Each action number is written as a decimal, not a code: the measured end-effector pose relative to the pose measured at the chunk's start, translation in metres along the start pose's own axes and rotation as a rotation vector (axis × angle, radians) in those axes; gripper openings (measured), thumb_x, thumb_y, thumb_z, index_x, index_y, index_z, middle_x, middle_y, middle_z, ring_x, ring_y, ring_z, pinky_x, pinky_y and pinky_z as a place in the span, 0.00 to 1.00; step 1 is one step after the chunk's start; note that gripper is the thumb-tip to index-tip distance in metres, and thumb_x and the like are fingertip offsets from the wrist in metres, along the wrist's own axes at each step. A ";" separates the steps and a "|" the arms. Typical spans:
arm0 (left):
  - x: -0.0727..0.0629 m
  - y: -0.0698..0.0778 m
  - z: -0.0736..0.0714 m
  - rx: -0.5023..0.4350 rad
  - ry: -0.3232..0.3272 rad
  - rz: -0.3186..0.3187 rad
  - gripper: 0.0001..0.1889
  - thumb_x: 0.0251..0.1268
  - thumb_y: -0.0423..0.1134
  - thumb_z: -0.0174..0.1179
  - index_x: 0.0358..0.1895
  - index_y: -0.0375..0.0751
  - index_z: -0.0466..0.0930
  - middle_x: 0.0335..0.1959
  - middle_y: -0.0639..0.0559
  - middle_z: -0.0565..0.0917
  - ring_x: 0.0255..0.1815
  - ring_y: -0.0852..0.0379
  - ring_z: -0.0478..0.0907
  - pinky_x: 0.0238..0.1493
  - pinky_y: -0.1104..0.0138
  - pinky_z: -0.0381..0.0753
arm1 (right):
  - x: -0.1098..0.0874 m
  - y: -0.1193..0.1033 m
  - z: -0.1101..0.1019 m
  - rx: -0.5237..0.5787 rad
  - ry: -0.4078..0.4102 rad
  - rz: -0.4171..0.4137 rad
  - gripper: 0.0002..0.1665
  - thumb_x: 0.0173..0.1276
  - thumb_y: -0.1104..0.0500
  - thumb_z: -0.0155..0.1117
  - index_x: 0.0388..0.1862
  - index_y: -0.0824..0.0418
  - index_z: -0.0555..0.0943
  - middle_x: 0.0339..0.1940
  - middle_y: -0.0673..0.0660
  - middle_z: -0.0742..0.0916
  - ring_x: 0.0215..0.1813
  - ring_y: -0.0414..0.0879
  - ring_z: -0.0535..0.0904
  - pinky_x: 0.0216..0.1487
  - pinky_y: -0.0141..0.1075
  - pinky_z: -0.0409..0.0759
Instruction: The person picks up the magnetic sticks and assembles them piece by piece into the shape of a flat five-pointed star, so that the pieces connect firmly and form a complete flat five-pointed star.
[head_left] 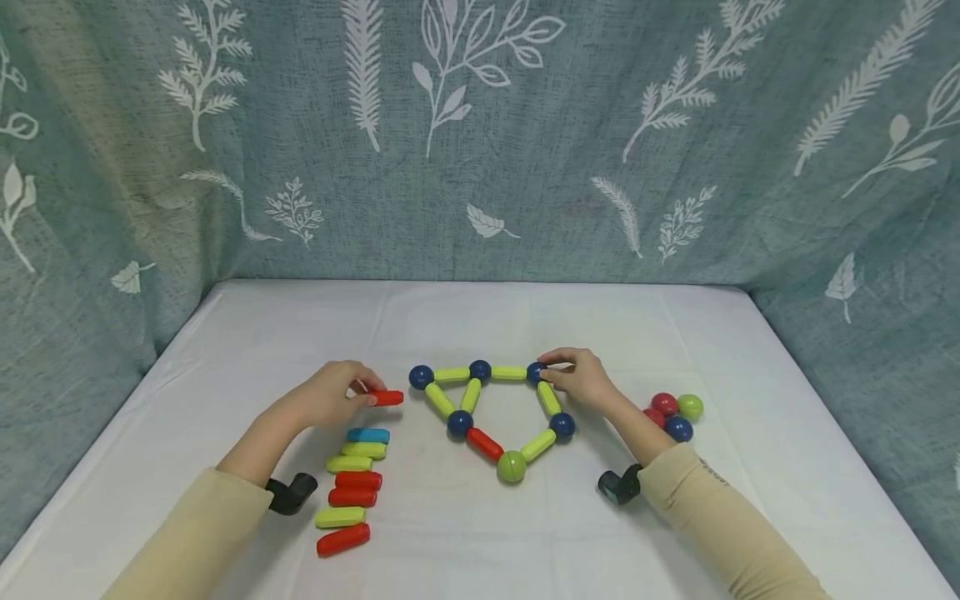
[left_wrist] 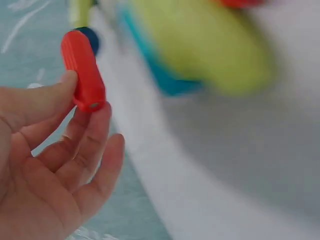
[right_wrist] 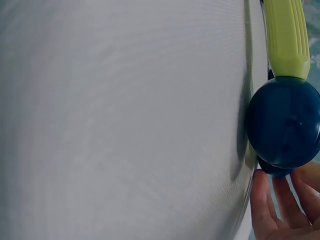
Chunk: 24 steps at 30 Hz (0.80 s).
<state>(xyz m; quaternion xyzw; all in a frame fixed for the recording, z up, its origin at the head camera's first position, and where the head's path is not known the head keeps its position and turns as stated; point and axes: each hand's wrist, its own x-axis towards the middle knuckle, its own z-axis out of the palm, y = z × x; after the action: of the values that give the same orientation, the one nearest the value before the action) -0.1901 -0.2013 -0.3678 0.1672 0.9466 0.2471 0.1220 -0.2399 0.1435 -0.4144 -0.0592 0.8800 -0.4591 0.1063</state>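
Note:
Between thumb and fingertips, my left hand (head_left: pixel 333 396) pinches a red magnetic rod (head_left: pixel 387 398), left of a frame of rods and balls; the left wrist view shows this red rod (left_wrist: pixel 84 70) close up. My right hand (head_left: pixel 581 379) grips the dark blue ball (head_left: pixel 536 372) at the frame's upper right corner. Yellow-green rods (head_left: pixel 509 373) and another red rod (head_left: pixel 485 444) join several blue balls (head_left: pixel 460 424) and a green ball (head_left: pixel 512 467) at the near point. In the right wrist view a nearer blue ball (right_wrist: pixel 284 122) partly hides the gripped one.
Below my left hand lies a column of loose rods: a blue rod (head_left: pixel 368 435), yellow-green rods (head_left: pixel 341 517) and red rods (head_left: pixel 343 540). Beside my right forearm sit loose balls, among them a green ball (head_left: pixel 691 407) and a blue ball (head_left: pixel 678 429). A patterned curtain (head_left: pixel 480 208) hangs behind the white table (head_left: pixel 465 550).

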 end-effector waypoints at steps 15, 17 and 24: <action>0.098 0.089 0.030 -0.434 0.028 -0.238 0.13 0.67 0.35 0.51 0.52 0.35 0.75 0.43 0.42 0.76 0.33 0.53 0.75 0.30 0.68 0.79 | 0.002 -0.001 0.002 0.000 0.008 0.024 0.16 0.63 0.63 0.61 0.50 0.65 0.79 0.50 0.60 0.80 0.45 0.51 0.79 0.38 0.34 0.79; 0.104 0.093 0.035 -0.445 0.043 -0.270 0.13 0.66 0.35 0.52 0.51 0.35 0.76 0.42 0.43 0.76 0.31 0.55 0.73 0.29 0.69 0.77 | 0.002 -0.001 0.003 0.001 0.008 0.025 0.15 0.63 0.63 0.61 0.49 0.65 0.79 0.50 0.60 0.80 0.45 0.51 0.79 0.38 0.34 0.79; 0.121 0.098 0.048 -0.497 0.130 -0.387 0.12 0.64 0.37 0.56 0.48 0.36 0.78 0.41 0.42 0.79 0.33 0.54 0.77 0.29 0.70 0.77 | 0.002 -0.001 0.001 -0.037 0.010 0.024 0.15 0.63 0.62 0.61 0.49 0.63 0.79 0.51 0.59 0.80 0.45 0.50 0.79 0.34 0.33 0.78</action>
<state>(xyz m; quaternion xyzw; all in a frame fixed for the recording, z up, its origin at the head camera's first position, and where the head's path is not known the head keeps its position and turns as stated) -0.2605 -0.0545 -0.3763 -0.0668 0.8774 0.4531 0.1429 -0.2412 0.1416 -0.4146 -0.0484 0.8896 -0.4417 0.1060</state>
